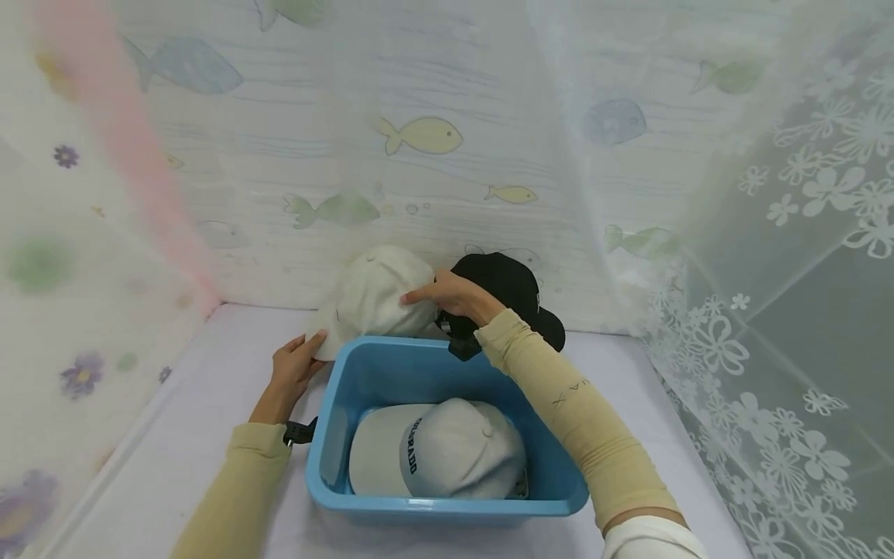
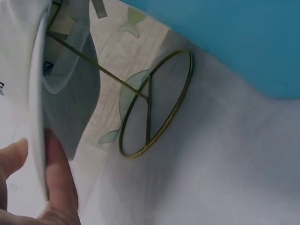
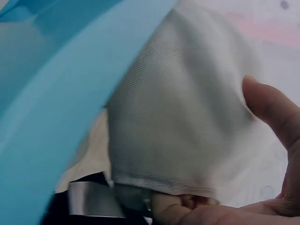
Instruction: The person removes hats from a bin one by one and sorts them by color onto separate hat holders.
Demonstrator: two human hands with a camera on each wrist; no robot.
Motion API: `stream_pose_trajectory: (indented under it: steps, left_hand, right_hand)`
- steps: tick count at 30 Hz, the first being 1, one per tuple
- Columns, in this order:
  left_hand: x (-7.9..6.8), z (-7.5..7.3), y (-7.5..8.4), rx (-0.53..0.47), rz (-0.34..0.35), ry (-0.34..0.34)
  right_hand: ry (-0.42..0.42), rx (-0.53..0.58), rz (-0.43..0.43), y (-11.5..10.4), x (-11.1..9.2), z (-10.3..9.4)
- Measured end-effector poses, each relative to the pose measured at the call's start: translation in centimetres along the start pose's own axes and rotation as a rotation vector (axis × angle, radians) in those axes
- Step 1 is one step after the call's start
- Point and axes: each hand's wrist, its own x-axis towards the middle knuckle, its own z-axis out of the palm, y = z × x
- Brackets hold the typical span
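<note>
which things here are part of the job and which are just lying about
In the job:
white cap, held by left hand and right hand
wire stand under that cap
blue tub, probably
Colorado cap inside it, probably

Just about:
black cap, apparently untouched, perhaps for later
fish curtain, only backdrop

"COLORADO" runs in dark capitals across the front of the white baseball cap (image 1: 478, 450) lying in the blue basin (image 1: 447, 507). The beige right sleeve (image 1: 601, 427) bears small dark characters, an X among them, the others unclear. Marks on the black baseball cap (image 1: 497, 281) and the off-white baseball cap (image 1: 380, 295) behind the basin cannot be read.
</note>
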Motion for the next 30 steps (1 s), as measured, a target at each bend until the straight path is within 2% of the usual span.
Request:
stream_pose_trajectory:
  steps: [5, 10, 16, 21, 30]
  left_hand:
    - [-0.7, -1.3, 0.0, 0.074, 0.01, -0.032]
    - [-1.4, -2.7, -0.1, 0.194, -0.014, -0.068]
    - [-2.7, -3.4, 0.3, 0.257, -0.009, -0.098]
    - [-4.2, -3.4, 2.1, 0.318, 0.074, -0.151]
    - [-7.5, -2.4, 6.4, 0.396, 0.289, -0.216]
  right_hand:
    - [0.02, -0.101, 0.007, -0.4, -1.7, -0.4]
    - [0.064, -0.314, -0.003, -1.2, -3.9, -0.4]
    - [0.061, -0.57, -0.125, -2.1, -7.3, -0.2]
    - [0.051, -0.675, -0.236, -2.0, -11.0, -0.2]
    - [0.107, -0.774, -0.3, 0.2, -18.5, 0.4]
